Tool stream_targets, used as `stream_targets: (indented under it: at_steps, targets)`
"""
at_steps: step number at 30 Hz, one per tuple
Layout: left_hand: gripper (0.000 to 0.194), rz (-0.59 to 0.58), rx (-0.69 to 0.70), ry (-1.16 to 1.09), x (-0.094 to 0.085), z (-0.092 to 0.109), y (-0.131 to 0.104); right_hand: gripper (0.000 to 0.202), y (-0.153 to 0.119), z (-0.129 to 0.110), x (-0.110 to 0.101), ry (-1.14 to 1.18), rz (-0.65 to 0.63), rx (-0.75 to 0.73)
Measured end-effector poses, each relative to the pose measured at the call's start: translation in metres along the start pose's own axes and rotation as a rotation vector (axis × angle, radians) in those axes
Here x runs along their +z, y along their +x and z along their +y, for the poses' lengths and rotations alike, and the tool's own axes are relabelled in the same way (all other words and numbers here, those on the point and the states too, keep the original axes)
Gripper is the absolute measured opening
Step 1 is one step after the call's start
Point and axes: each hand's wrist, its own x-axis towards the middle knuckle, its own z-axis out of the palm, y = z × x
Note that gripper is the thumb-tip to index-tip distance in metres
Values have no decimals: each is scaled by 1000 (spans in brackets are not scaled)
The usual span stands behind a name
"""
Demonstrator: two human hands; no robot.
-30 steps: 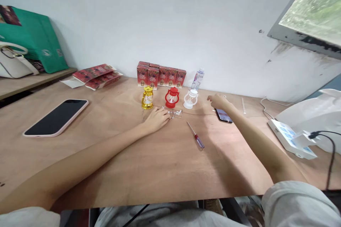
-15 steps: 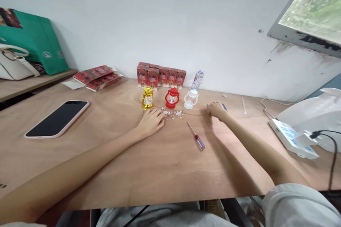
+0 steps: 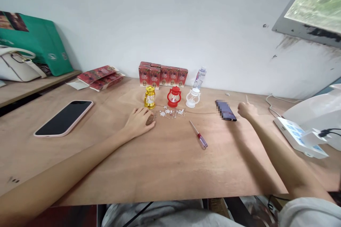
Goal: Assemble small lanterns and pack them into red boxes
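Observation:
My left hand [image 3: 138, 122] lies palm down on the table with its fingers spread, just left of some small white cut-out pieces and thin wire frames [image 3: 170, 112]. Behind these stand three small lanterns: gold [image 3: 150, 98], red [image 3: 174, 98] and white [image 3: 193, 98]. Over to the right, my right hand [image 3: 247, 110] is curled closed above a thin white strip [image 3: 247, 98], whose far end shows past the fingers. Whether the fingers grip it is hidden. A dark phone [image 3: 226, 110] rests beside that hand. Between my hands lies a screwdriver [image 3: 199, 135] with a clear purple handle.
Several red boxes [image 3: 165, 75] and a bottle [image 3: 199, 78] stand by the wall. Flattened red cartons [image 3: 99, 77] and a pink-cased phone [image 3: 64, 117] are at left. At right sit a power strip [image 3: 298, 138] with cables and a white plastic bag [image 3: 317, 110].
My right hand has moved right, off the dark phone and over to the white strip. My left hand has drawn slightly left, uncovering more of the wire frames. The view has shifted slightly.

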Motion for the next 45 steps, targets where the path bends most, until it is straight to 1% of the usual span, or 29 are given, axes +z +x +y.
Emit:
stream_targets:
  at_steps: [2,3,4,6,7,9,11,14,15,17,19,21,22,24,25,27,29,30,31,32,33,34,36,38,40,41,43,45]
  targets:
    - [24,-15,-12,5,0,1,0,29,-2,8,7,22,-16,29]
    - [22,-24,-15,6,0,2,0,29,-3,6,8,30,-17,34]
    - [21,-32,-17,6,0,2,1,30,-5,2,7,40,-1,33]
    - [19,-46,-13,4,0,1,1,33,-14,-18,-1,68,77,1]
    - [19,-50,-9,1,1,1,1,33,-22,-32,-8,127,206,-48]
    - [18,-56,-4,-12,2,-1,2,32,-42,-68,-27,280,433,-216]
    - [18,-66,2,-30,2,-2,2,31,-67,-109,-49,428,520,-407]
    - [17,-87,23,-56,0,-3,1,29,-96,-170,-84,492,584,-745]
    - [17,-94,32,-67,0,-3,1,30,-101,-189,-96,474,619,-845]
    - [16,-102,41,-91,-1,-3,0,35,-103,-223,-119,386,735,-1026]
    - [16,-105,42,-112,-1,-3,-1,44,-96,-255,-139,265,843,-1148]
    - [16,-105,32,-135,-2,-3,-1,42,-87,-282,-152,141,878,-1243]
    - [15,-104,23,-153,-2,-4,-1,41,-82,-293,-156,80,858,-1277]
    - [13,-93,-14,-200,-1,-5,0,29,-76,-309,-159,-17,753,-1296]
    - [13,-88,-38,-226,-1,-6,1,27,-74,-314,-158,-33,711,-1277]
    - [13,-76,-90,-275,0,-9,2,27,-71,-315,-154,-10,673,-1222]
    - [19,-36,-164,-328,1,-11,2,21,-70,-309,-147,88,667,-1143]
    - [25,0,-209,-363,1,-12,2,17,-71,-304,-142,167,655,-1098]
    - [34,43,-255,-405,1,-13,2,19,-73,-298,-135,270,633,-1053]
    - [42,87,-297,-457,1,-13,2,27,-77,-293,-128,402,600,-1013]
    - [49,118,-325,-521,1,-14,2,32,-82,-289,-120,562,559,-968]
    - [53,136,-340,-597,1,-14,1,33,-89,-286,-111,741,515,-894]
    - [53,159,-353,-787,1,-13,1,33,-107,-284,-91,1106,424,-770]
    - [52,209,-380,-1006,3,-10,2,33,-126,-288,-75,1391,344,-691]
    - [55,266,-417,-1202,4,-5,3,32,-142,-293,-65,1537,307,-705]
    - [57,289,-431,-1271,4,-3,4,31,-147,-294,-62,1566,299,-724]
    - [59,331,-462,-1342,5,0,6,26,-155,-292,-60,1528,309,-803]
    - [60,385,-507,-1347,5,1,8,21,-159,-280,-59,1374,359,-898]
